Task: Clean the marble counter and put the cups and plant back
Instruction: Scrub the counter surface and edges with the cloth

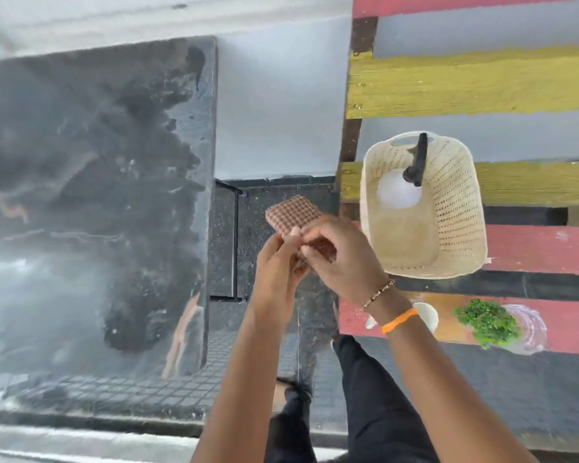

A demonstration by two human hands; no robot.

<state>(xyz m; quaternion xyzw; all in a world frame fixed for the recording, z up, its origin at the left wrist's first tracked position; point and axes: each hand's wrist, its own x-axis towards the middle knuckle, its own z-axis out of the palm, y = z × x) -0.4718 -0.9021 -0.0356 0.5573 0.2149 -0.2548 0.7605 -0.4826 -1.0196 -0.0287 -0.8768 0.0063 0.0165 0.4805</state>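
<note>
Both hands (pixel 310 259) around brown cloth (pixel 293 217)

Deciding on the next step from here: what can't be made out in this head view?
- Lower half of the brown waffle-weave cloth: covered by both hands, left and right.
- White cup on the red plank: mostly behind the right wrist.
- White spray bottle in the cream perforated basket: seen from above only, level unknown.
- Green plant's pot: blurred.

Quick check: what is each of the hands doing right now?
Left hand: closed on the brown checked cloth, gripping its lower edge.
Right hand: also closed on the cloth, fingers pinching it from the other side.
</note>
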